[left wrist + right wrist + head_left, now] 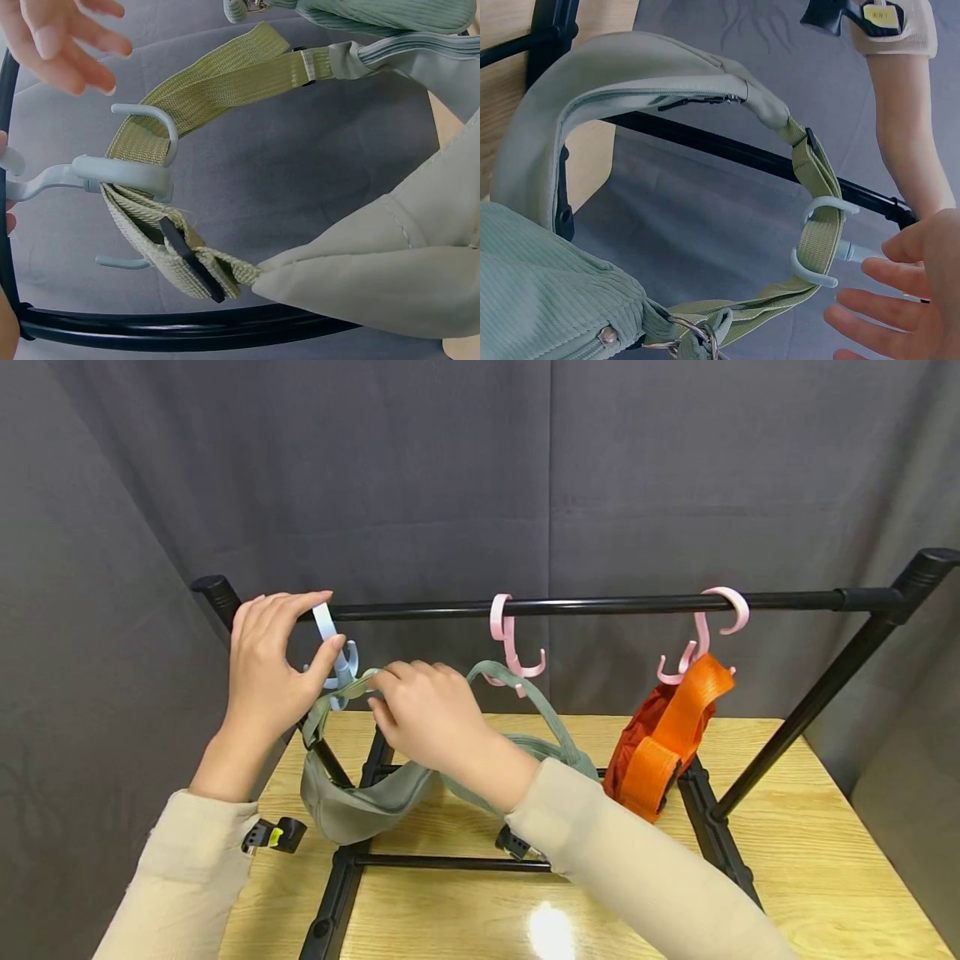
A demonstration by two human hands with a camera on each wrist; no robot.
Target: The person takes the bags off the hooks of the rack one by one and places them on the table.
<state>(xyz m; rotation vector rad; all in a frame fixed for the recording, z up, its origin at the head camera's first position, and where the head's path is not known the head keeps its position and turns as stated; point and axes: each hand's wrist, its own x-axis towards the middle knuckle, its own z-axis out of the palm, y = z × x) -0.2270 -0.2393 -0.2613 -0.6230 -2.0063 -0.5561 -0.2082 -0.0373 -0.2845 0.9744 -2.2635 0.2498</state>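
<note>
My left hand [273, 660] reaches over the black rail, its index finger and thumb gripping the pale blue hook [341, 668] at the left. An olive webbing strap [217, 86] loops through this hook and carries a grey-green zippered waist bag [360, 806]. Close to the strap hangs my right hand [431, 714], fingers relaxed and pointing down. Both wrist views show those right fingers [71, 45] apart from the webbing. A sage corduroy bag [551, 281] with metal rings is beside the waist bag; its green strap [540, 702] rises to the middle pink hook [510, 643].
On the right pink hook [701, 627] hangs an orange-red bag [656, 739]. The black rack [622, 605] stands on a light wooden table [465, 910], with slanted legs and a low crossbar. Grey curtains [420, 477] surround it.
</note>
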